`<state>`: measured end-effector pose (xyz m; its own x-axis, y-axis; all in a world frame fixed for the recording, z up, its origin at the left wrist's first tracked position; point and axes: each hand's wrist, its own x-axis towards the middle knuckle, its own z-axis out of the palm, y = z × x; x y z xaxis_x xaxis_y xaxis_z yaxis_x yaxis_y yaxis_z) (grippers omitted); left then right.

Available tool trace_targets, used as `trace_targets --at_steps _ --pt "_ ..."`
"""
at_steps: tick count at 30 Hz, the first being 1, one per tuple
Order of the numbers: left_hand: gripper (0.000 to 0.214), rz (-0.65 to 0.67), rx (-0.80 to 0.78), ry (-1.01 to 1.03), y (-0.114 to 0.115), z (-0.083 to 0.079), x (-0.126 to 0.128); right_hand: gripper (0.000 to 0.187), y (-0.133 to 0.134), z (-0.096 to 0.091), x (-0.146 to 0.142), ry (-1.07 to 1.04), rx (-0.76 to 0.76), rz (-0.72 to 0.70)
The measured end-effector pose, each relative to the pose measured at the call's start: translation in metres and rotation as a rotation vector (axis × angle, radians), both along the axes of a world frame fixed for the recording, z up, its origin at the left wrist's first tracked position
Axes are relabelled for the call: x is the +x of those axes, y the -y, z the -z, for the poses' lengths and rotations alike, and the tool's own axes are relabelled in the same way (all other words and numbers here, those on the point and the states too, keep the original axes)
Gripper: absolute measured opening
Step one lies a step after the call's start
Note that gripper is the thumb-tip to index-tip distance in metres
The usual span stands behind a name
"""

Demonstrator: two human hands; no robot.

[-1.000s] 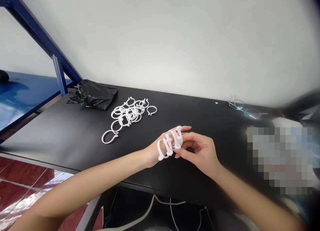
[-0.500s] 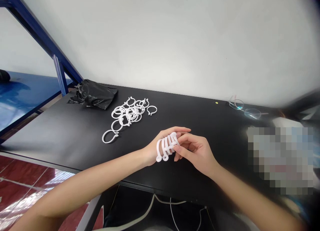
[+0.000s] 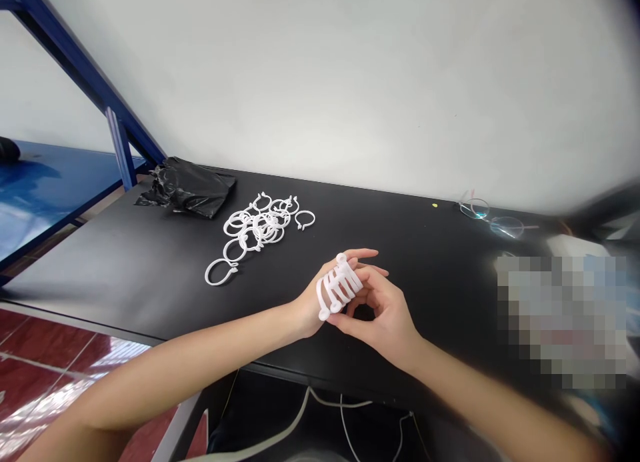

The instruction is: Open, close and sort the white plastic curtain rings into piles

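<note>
Several white plastic curtain rings [image 3: 339, 287] are looped side by side around my left hand [image 3: 311, 303]. That hand's fingers are stretched out to the right, partly hidden behind the rings and my other hand. My right hand [image 3: 387, 319] grips the rings from the right, its thumb at their lower edge and its fingers at their upper right. A loose pile of similar rings [image 3: 263, 229] lies on the black table [image 3: 150, 269], up and left of my hands. One ring [image 3: 219, 273] sits at the pile's near left end.
A crumpled black plastic bag [image 3: 193, 187] lies at the table's back left. Eyeglasses [image 3: 505, 227] rest at the back right, near a blurred-out item [image 3: 563, 322]. A white wall [image 3: 350, 102] rises behind. Cables [image 3: 345, 403] hang below the front edge.
My right thumb has moved down and left to the rings' lower edge. The rings on my left hand have tilted and sit closer together. The pile looks the same.
</note>
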<state>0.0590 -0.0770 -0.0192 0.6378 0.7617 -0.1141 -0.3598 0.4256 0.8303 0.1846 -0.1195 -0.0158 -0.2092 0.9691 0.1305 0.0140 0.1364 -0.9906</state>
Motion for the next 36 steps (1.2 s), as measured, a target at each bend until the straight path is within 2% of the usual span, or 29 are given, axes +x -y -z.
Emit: trace_targets --at_steps 3,6,10,16,20,24,27,31,36 --pt "0.036 -0.024 0.034 -0.043 0.001 0.001 0.001 0.027 0.0 -0.001 0.0 -0.007 0.003 0.017" --pt "0.034 -0.035 0.119 -0.131 -0.001 0.0 -0.001 0.02 -0.004 -0.005 0.007 -0.035 -0.068 -0.044" --pt "0.033 -0.03 0.39 -0.248 -0.008 -0.003 -0.009 0.012 -0.008 -0.012 0.017 -0.105 -0.211 -0.172" --pt "0.037 0.108 0.9 -0.529 -0.016 -0.008 -0.022 0.016 -0.014 -0.013 0.024 -0.084 -0.391 -0.278" --pt "0.028 0.217 1.082 -0.747 -0.017 -0.01 -0.024 0.02 -0.017 -0.014 0.027 -0.021 -0.513 -0.322" --pt "0.022 0.253 1.291 -0.955 -0.019 -0.006 -0.023 0.019 -0.017 -0.012 0.025 -0.005 -0.574 -0.321" --pt "0.022 0.255 1.44 -1.024 -0.021 -0.002 -0.023 0.022 -0.016 -0.008 0.022 -0.008 -0.588 -0.297" --pt "0.02 0.25 1.516 -1.023 -0.023 -0.003 -0.024 0.024 -0.016 -0.007 0.021 0.003 -0.561 -0.295" --pt "0.012 0.265 1.346 -0.93 -0.021 -0.008 -0.025 0.028 -0.017 -0.011 0.024 -0.005 -0.486 -0.375"
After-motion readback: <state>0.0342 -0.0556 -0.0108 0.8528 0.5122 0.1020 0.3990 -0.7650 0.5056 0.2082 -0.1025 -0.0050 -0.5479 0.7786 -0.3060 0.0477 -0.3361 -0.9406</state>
